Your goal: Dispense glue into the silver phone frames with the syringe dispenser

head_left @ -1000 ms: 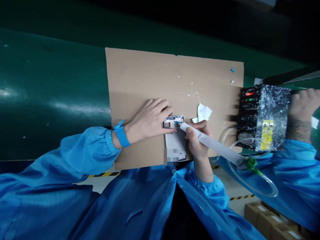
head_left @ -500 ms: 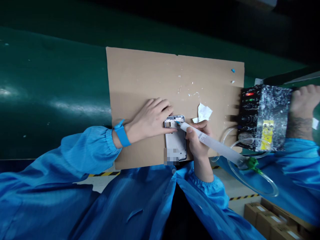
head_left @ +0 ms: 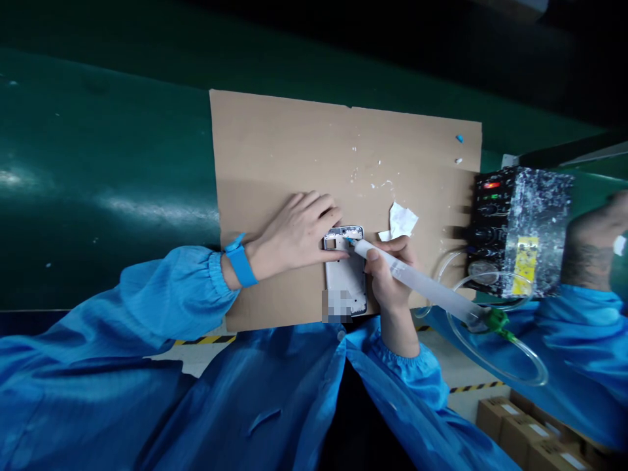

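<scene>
A phone frame (head_left: 345,278) lies on the cardboard sheet in front of me, its metal inner side up, with a square cut-out near the top left. My left hand (head_left: 301,229) grips its upper left edge, thumb across the face and fingers at the top. In my right hand (head_left: 391,275) is a dispensing syringe (head_left: 417,280), its translucent barrel slanting down to the right. The blue needle tip (head_left: 350,241) is at the upper part of the frame; whether it touches cannot be seen. A green cap (head_left: 497,322) joins the syringe to a clear tube.
The cardboard (head_left: 284,144) covers part of a green table (head_left: 108,170). A white paper scrap (head_left: 403,220) and small blue and white bits lie on it. At right stands a stained dispenser box (head_left: 540,209) with a red display; beyond it is a co-worker's hand (head_left: 596,226).
My hands, the syringe and the phone frame hold nearly the same place. The co-worker's hand at the right has moved and turned beside the dispenser box.
</scene>
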A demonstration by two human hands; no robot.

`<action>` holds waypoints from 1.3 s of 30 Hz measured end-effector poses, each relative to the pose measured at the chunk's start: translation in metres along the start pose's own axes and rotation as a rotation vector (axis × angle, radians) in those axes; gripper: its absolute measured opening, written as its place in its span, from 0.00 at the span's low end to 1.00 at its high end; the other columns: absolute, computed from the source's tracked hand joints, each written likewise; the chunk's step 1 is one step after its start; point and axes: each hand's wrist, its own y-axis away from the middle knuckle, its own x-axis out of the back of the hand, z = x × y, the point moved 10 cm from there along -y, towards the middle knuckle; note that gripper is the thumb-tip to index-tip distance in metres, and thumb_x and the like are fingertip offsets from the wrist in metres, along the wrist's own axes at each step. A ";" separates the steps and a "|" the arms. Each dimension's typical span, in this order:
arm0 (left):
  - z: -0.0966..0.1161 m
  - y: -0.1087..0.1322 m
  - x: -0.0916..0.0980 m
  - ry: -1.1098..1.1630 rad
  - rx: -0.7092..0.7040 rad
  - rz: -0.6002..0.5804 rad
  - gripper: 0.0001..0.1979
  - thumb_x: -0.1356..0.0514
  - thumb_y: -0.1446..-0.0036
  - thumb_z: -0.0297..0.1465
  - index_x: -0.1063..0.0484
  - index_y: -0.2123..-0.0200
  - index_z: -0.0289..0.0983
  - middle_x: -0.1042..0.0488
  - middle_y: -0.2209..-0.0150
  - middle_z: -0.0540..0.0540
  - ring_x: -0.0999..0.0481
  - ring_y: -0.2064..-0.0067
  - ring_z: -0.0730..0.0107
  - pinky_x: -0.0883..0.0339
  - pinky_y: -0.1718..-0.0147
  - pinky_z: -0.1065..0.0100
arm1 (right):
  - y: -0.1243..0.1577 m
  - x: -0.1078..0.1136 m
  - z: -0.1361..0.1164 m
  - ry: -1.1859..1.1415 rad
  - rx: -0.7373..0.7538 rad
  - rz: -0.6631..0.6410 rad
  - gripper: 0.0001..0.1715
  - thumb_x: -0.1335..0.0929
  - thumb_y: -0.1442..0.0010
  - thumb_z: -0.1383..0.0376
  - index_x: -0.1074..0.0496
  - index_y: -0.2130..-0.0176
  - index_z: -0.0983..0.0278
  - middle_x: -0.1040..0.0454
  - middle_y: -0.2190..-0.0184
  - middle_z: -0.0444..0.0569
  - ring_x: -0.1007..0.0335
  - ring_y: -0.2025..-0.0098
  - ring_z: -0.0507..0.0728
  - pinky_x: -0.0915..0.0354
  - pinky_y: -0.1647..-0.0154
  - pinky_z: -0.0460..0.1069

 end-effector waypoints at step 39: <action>0.001 0.000 0.000 -0.023 -0.005 0.010 0.25 0.27 0.32 0.52 0.23 0.51 0.36 0.21 0.48 0.38 0.23 0.47 0.49 0.33 0.50 0.53 | 0.001 -0.003 0.000 -0.003 0.018 -0.024 0.24 0.21 0.28 0.43 0.27 0.60 0.57 0.27 0.76 0.39 0.35 0.79 0.53 0.41 0.79 0.48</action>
